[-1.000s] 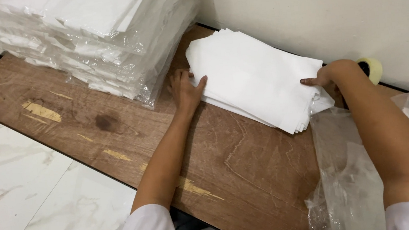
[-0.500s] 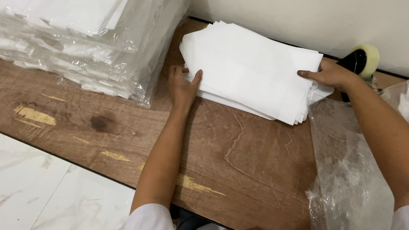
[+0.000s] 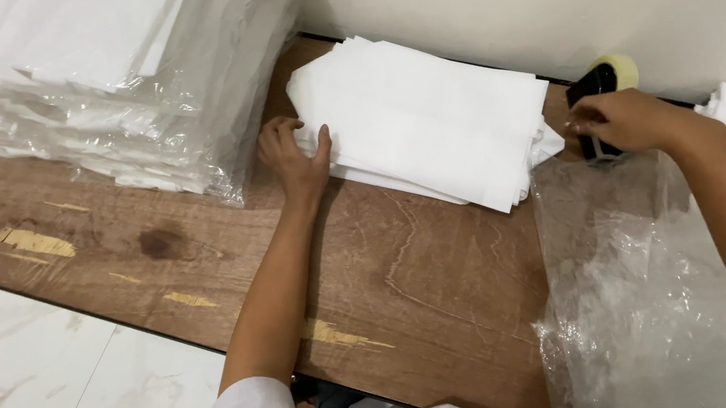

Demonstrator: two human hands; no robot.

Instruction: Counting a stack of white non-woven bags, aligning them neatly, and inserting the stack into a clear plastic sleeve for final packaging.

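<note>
Left hand (image 3: 294, 155) is lying open, thumb on top, pinning the near-left edge of the white sheet stack (image 3: 426, 118) on the wooden board (image 3: 405, 271). Right hand (image 3: 625, 119) is closing around the tape dispenser (image 3: 593, 89) by the wall, beside the clear plastic bag (image 3: 638, 293).

The stack of folded sheets (image 3: 426, 122) is plain white. The wooden board (image 3: 386, 264) under it is dark brown with swirling grain, a darker blotch and pale yellowish scuffs toward its near edge. The wrapped bundles (image 3: 102, 78) at its far left corner are white under clear glossy film. The tape dispenser (image 3: 597, 97) is black with a yellowish roll. The floor (image 3: 35, 386) is white marble veined grey.
</note>
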